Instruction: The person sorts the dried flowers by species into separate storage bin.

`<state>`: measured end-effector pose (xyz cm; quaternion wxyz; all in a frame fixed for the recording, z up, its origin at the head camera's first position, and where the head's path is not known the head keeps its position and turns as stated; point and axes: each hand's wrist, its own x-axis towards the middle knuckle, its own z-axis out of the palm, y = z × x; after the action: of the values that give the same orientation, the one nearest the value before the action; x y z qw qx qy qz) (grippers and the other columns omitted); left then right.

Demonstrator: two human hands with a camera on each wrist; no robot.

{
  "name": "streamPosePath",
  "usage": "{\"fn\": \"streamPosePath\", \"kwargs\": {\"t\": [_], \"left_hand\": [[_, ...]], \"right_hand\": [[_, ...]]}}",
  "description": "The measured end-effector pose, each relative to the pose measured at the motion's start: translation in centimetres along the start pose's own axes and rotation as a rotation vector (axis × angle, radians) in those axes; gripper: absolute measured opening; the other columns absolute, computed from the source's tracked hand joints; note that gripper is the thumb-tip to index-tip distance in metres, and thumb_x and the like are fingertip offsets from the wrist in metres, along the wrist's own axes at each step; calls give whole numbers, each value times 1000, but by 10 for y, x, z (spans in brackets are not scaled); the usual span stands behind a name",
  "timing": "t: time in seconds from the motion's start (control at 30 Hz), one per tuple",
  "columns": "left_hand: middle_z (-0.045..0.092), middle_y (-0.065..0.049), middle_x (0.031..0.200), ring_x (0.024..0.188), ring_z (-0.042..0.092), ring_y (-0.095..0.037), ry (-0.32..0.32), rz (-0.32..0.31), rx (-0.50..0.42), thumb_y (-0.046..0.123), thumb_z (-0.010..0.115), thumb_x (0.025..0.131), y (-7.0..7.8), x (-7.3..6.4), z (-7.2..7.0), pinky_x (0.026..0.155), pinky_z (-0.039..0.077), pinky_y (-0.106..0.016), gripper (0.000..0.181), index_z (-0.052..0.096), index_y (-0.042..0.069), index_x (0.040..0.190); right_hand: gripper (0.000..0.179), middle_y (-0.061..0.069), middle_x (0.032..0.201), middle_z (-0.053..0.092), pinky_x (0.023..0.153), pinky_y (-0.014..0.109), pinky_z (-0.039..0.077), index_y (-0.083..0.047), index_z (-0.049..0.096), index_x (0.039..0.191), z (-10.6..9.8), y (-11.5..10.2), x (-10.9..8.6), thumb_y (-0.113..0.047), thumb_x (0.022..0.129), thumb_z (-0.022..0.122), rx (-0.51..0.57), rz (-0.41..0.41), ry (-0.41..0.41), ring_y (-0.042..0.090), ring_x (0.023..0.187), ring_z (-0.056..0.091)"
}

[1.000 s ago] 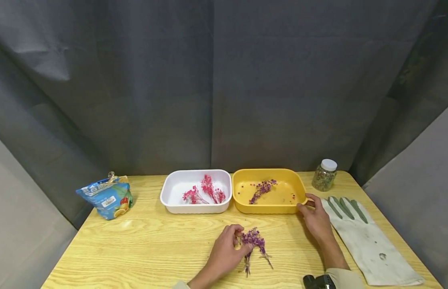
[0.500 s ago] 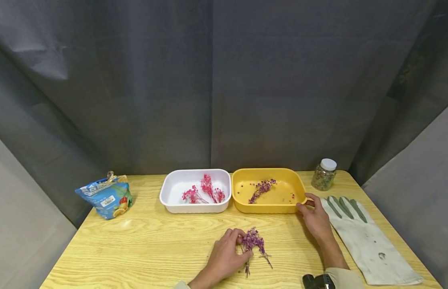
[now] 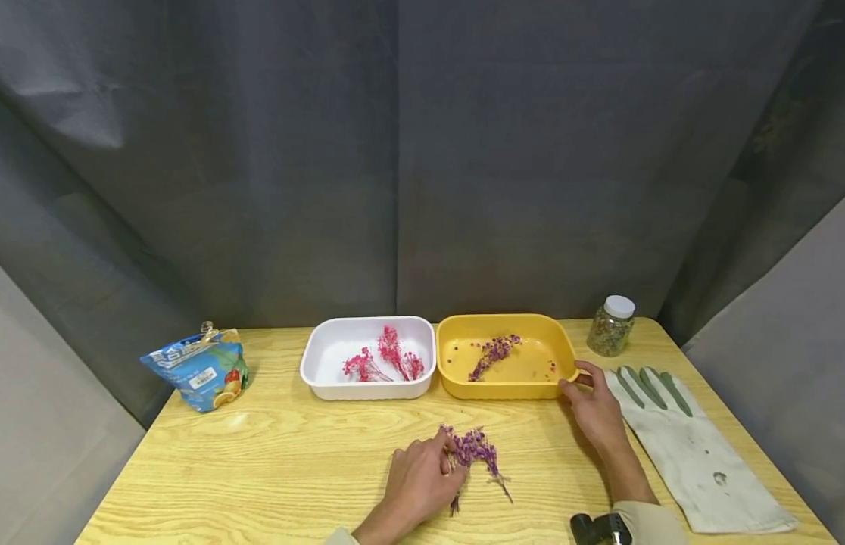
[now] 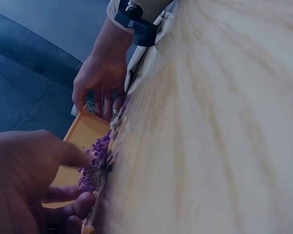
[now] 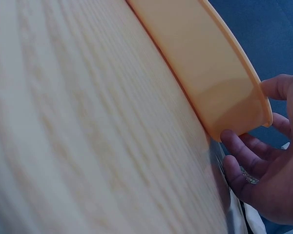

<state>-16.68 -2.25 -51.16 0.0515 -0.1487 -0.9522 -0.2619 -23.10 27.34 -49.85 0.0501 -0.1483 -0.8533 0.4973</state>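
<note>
My left hand point(image 3: 422, 478) pinches a sprig of purple dried flowers between thumb and fingers just above the table; its stem end point(image 3: 454, 506) shows below the thumb. Against it on the right lies another purple dried flower sprig point(image 3: 487, 456). In the left wrist view, purple blossoms point(image 4: 98, 151) show beyond the thumb and fingers. My right hand point(image 3: 597, 409) holds the front right corner of the yellow tray point(image 3: 504, 390). In the right wrist view, the thumb is at the tray's rim and fingertips point(image 5: 228, 138) touch its outer wall. Inside the tray are a purple sprig point(image 3: 494, 356) and loose bits.
A white tray point(image 3: 371, 390) with pink dried flowers point(image 3: 391, 352) stands against the yellow one. At the left is a clipped blue bag point(image 3: 204, 376). A lidded jar point(image 3: 610, 327) and a pale work glove point(image 3: 702, 454) lie to the right. A dark curtain point(image 3: 395, 151) hangs behind.
My left fingers have closed on a purple sprig and drawn it slightly left, away from the other one. My right hand stays at the yellow tray's corner.
</note>
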Motion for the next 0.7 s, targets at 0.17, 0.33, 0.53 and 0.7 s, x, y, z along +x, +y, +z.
{"fn": "streamPosePath", "kwargs": {"t": [0.17, 0.33, 0.53, 0.7], "left_hand": [[47, 21, 59, 56, 40, 1, 9, -4, 41, 37, 76, 71, 0, -1, 0, 61, 30, -25, 35, 66, 24, 102], [46, 23, 56, 55, 40, 2, 67, -5, 45, 24, 73, 71, -1, -1, -2, 60, 31, -24, 31, 68, 21, 102], [49, 23, 60, 59, 40, 3, 135, -45, -43, 24, 71, 71, 0, 2, -4, 64, 31, -21, 27, 66, 23, 97], [56, 20, 68, 60, 43, 5, 152, -56, -170, 26, 73, 75, 2, 4, -8, 69, 34, -22, 30, 64, 22, 104]], "right_hand": [[60, 17, 139, 47, 88, 33, 46, -18, 29, 149, -1, 0, 0, -43, 98, 49, -5, -3, 4, 31, 121, 57], [61, 18, 139, 47, 93, 41, 45, -18, 28, 149, 0, -1, -1, -45, 98, 48, -9, 3, 4, 32, 120, 56], [62, 18, 139, 46, 96, 44, 44, -18, 27, 150, 0, -2, -2, -46, 99, 47, -4, 3, -4, 32, 120, 55], [62, 18, 140, 45, 95, 43, 44, -18, 27, 150, 0, -1, -2, -45, 99, 47, 1, 7, -5, 33, 121, 56]]}}
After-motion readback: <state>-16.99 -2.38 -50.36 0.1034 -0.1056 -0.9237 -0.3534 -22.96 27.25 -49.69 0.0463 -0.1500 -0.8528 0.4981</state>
